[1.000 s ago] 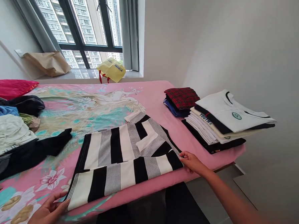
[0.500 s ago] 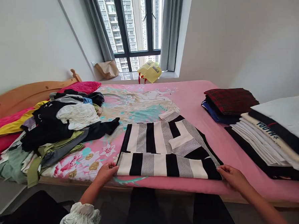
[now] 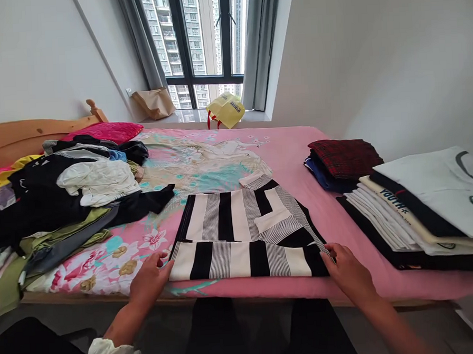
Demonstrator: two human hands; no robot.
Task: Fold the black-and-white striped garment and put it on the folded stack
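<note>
One bed (image 3: 293,137) spreads ahead of me, bearing the striped shirt (image 3: 225,214) at its near edge, directly in front. The shirt's folded band (image 3: 241,258) runs left to right, its long axis lying between my left grip (image 3: 151,275) and right grip (image 3: 347,269), neither one nearer. Left thumb and fingers pinch one corner; right thumb and fingers pinch the other.

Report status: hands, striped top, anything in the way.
Left hand and right hand at near corners of striped top. Top on bed, near edge folded over. Clothes heap left, folded stack right, neither touching it.
</note>
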